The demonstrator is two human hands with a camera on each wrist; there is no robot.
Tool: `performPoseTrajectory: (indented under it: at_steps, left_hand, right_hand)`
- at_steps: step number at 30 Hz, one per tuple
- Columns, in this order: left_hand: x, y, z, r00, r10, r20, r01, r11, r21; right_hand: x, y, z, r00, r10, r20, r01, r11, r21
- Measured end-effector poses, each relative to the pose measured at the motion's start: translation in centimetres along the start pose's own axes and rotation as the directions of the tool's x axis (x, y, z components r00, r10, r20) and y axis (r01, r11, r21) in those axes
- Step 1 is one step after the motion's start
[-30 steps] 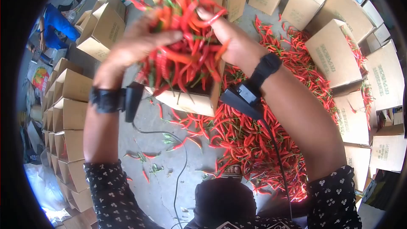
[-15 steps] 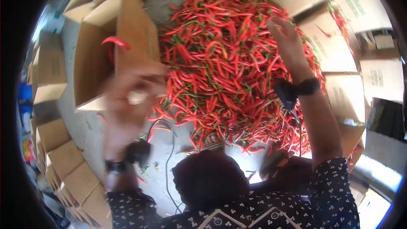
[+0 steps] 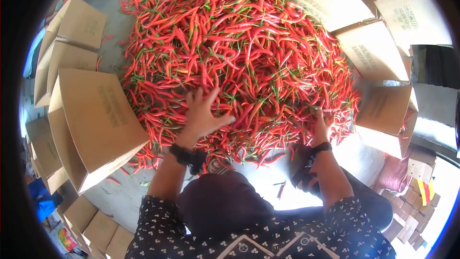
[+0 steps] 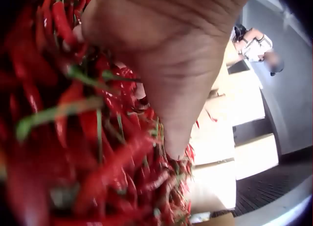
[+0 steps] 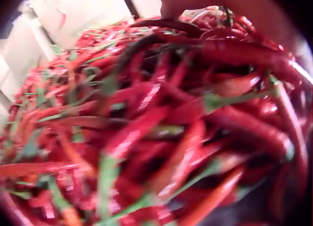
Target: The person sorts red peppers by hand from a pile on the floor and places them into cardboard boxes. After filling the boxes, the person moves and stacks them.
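A broad heap of red chili peppers [image 3: 249,62] with green stems spreads over the floor before me. My left hand [image 3: 203,117] lies over the near left part of the heap, its fingers and thumb spread apart. In the left wrist view that hand [image 4: 166,55] reaches down among chilies, its fingertips partly hidden. At the near right edge of the heap is my right hand [image 3: 322,127], fingertips right at the chilies. Only a blurred part of it [image 5: 215,1] shows at the top of the right wrist view, above the chilies [image 5: 161,133]. Neither hand shows a gripped chili.
A tall cardboard box [image 3: 103,120] stands left of the heap, with more boxes behind it. Other cartons [image 3: 371,50] line the right side. A sandaled foot [image 3: 220,165] is at the heap's near edge. Another person [image 4: 257,47] appears in the left wrist view.
One second ago both hands held a bunch of chilies above a box; half a second ago they were apart and without it. Now both are down at the heap, and the view has turned rightward.
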State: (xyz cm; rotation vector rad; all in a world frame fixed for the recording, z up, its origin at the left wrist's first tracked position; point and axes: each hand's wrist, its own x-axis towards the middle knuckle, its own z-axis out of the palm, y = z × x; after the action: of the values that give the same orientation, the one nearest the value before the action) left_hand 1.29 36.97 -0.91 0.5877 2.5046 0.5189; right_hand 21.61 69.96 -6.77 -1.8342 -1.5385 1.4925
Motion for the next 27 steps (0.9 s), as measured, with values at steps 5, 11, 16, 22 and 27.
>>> performPoseTrajectory:
  at_steps: [5, 11, 16, 22, 27]
  left_hand:
    - [-1.1, 4.3, 2.1, 0.987, 0.106, 0.125, -0.09, 0.988, -0.127]
    - [-1.4, 1.9, 0.8, 0.986, 0.158, 0.05, -0.15, 0.981, -0.124]
    - [-1.5, 5.5, 2.8, 0.977, 0.186, 0.1, -0.162, 0.965, -0.207]
    - [-1.1, 4.4, 4.0, 0.966, 0.247, 0.081, -0.192, 0.887, -0.421]
    - [-0.7, 5.6, 4.2, 0.97, 0.239, 0.055, -0.207, 0.919, -0.336]
  right_hand:
    - [-8.1, -0.3, 5.2, 0.884, -0.349, 0.311, 0.449, 0.819, -0.358]
    - [-8.3, -1.7, 3.6, 0.873, -0.197, 0.446, 0.262, 0.961, -0.089]
    - [-10.9, -1.5, 5.9, 0.874, -0.215, 0.436, 0.355, 0.895, -0.271]
    - [-10.0, -0.8, 5.8, 0.784, -0.181, 0.593, 0.192, 0.98, 0.045]
    - [-12.2, -2.4, 5.8, 0.773, -0.069, 0.63, -0.038, 0.987, 0.155]
